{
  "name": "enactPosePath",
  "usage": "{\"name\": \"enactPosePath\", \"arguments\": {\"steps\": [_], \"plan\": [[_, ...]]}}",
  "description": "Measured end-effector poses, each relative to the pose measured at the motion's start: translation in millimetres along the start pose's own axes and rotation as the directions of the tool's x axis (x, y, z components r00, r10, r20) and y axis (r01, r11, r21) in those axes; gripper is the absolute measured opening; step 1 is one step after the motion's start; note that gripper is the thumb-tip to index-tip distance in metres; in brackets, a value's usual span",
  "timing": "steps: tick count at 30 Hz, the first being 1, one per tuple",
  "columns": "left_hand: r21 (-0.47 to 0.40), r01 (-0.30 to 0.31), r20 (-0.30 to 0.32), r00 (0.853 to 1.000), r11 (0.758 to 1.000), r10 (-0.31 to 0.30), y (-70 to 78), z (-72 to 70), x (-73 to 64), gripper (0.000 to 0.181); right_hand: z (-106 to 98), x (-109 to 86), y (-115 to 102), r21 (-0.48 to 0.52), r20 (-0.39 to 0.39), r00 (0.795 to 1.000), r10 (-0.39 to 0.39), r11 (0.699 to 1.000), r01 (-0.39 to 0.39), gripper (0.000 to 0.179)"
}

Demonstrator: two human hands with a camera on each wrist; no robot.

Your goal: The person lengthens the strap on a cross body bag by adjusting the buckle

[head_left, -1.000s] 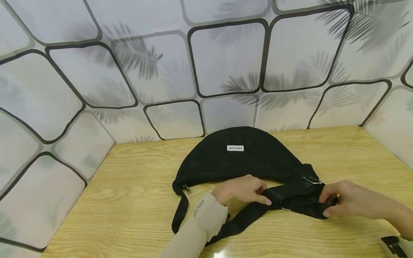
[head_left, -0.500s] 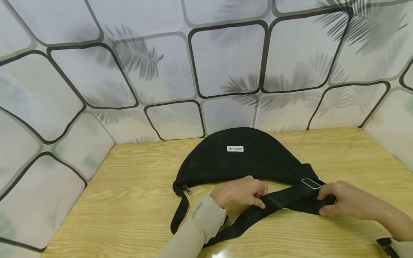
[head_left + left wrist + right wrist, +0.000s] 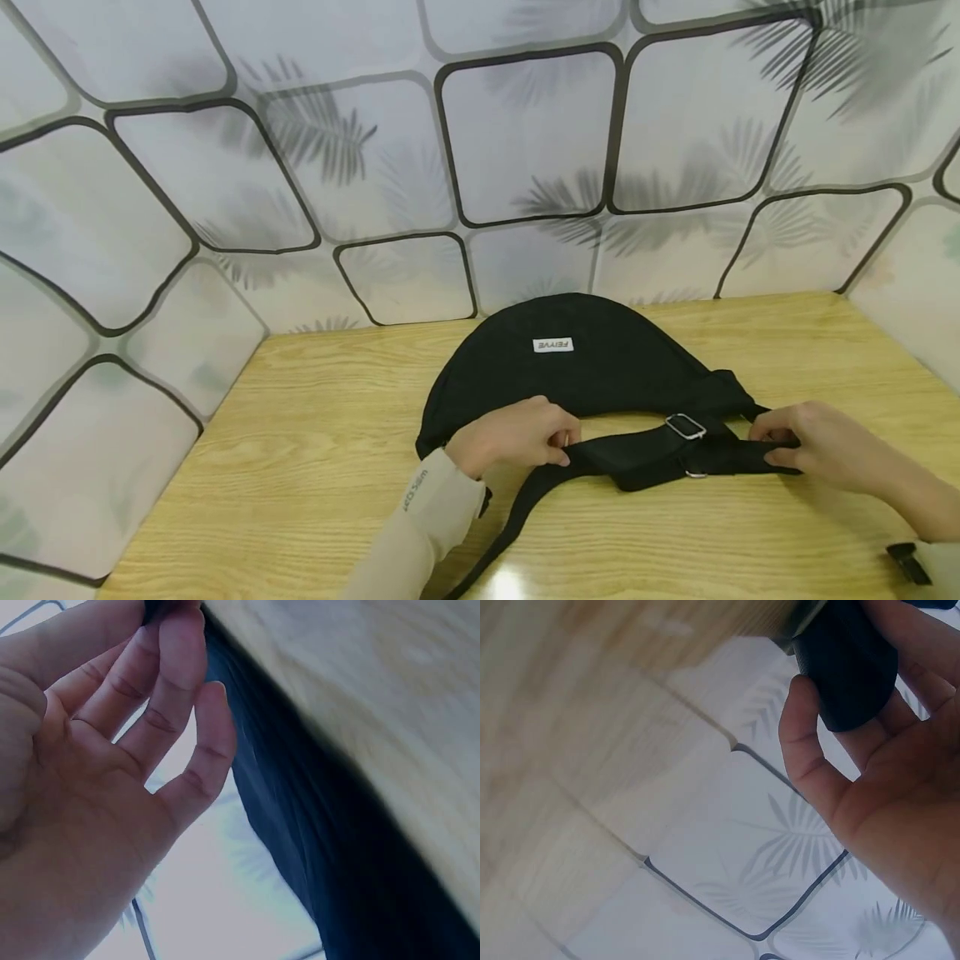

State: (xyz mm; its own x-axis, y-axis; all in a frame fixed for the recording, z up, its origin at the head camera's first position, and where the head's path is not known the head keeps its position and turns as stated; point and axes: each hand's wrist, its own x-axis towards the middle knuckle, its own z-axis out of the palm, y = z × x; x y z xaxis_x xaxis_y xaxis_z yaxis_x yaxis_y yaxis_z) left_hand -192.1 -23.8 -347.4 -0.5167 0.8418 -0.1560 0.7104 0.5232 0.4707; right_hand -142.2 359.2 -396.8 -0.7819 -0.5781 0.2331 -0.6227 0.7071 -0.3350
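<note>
A black half-moon waist bag (image 3: 555, 375) with a small white label (image 3: 552, 345) lies on the table, its curved side toward the back wall. In front of it runs the bag's black strap (image 3: 630, 454), stretched between both hands. My left hand (image 3: 517, 437) pinches the strap between thumb and fingers. At the strap's folded right end, my right hand (image 3: 825, 446) grips a loop, which the right wrist view shows as a bent black strap (image 3: 847, 675) in the fingers. A silver slide buckle (image 3: 686, 427) sits on the strap between the hands.
The light wood table (image 3: 300, 467) carries the bag. Patterned fabric walls (image 3: 525, 142) enclose the back and sides. A loose strap tail (image 3: 487, 554) trails toward the table's front, beside the left sleeve (image 3: 420, 525).
My left hand has moved left, drawing the strap straighter. The buckle has shifted left along with it. My right hand has moved slightly right and up, and the bag has shifted a little right.
</note>
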Motion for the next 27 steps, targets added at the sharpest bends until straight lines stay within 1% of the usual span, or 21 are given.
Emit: {"name": "enactPosePath", "arguments": {"steps": [2, 3, 7, 10, 12, 14, 19, 24, 27], "plan": [[-0.009, 0.005, -0.005, 1.000, 1.000, -0.005, -4.1, -2.7, -7.7, 0.013, -4, -0.6, 0, -0.040, 0.011, 0.997, 0.074, 0.997, -0.073, 0.026], [-0.009, 0.007, -0.007, 1.000, 1.000, -0.008, -6.2, -3.8, -11.6, 0.014, -6, -0.9, 1, -0.073, 0.005, 0.995, 0.099, 0.993, -0.098, 0.025], [0.000, 0.043, -0.004, 0.999, 0.999, -0.043, -14.3, -6.5, -26.9, 0.012, -12, -1.8, 5, -0.168, -0.006, 0.981, 0.194, 0.967, -0.192, 0.028], [0.006, 0.079, 0.003, 0.997, 0.997, -0.079, -18.4, -7.4, -36.7, 0.011, -13, -4.6, 9, -0.199, -0.052, 0.981, 0.189, 0.960, -0.195, 0.034], [0.007, 0.088, 0.007, 0.996, 0.996, -0.088, -20.2, -7.8, -42.4, 0.012, -12, -5.8, 11, -0.207, -0.087, 0.981, 0.175, 0.960, -0.190, 0.038], [0.006, 0.085, 0.006, 0.996, 0.996, -0.085, -21.6, -8.1, -47.6, 0.013, -12, -6.1, 12, -0.206, -0.112, 0.980, 0.163, 0.961, -0.184, 0.041], [0.013, 0.065, -0.009, 0.998, 0.998, -0.064, -25.7, -7.9, -60.6, 0.018, -12, -7.6, 15, -0.209, -0.144, 0.978, 0.153, 0.961, -0.181, 0.045], [-0.003, 0.057, -0.043, 0.997, 0.998, -0.057, -31.4, -10.3, -75.1, 0.021, -13, -11.9, 20, -0.233, -0.193, 0.976, 0.104, 0.961, -0.149, 0.052], [0.013, 0.065, -0.047, 0.997, 0.998, -0.065, -35.8, -12.4, -83.7, 0.022, -13, -13.6, 22, -0.238, -0.195, 0.976, 0.094, 0.961, -0.140, 0.053]]}}
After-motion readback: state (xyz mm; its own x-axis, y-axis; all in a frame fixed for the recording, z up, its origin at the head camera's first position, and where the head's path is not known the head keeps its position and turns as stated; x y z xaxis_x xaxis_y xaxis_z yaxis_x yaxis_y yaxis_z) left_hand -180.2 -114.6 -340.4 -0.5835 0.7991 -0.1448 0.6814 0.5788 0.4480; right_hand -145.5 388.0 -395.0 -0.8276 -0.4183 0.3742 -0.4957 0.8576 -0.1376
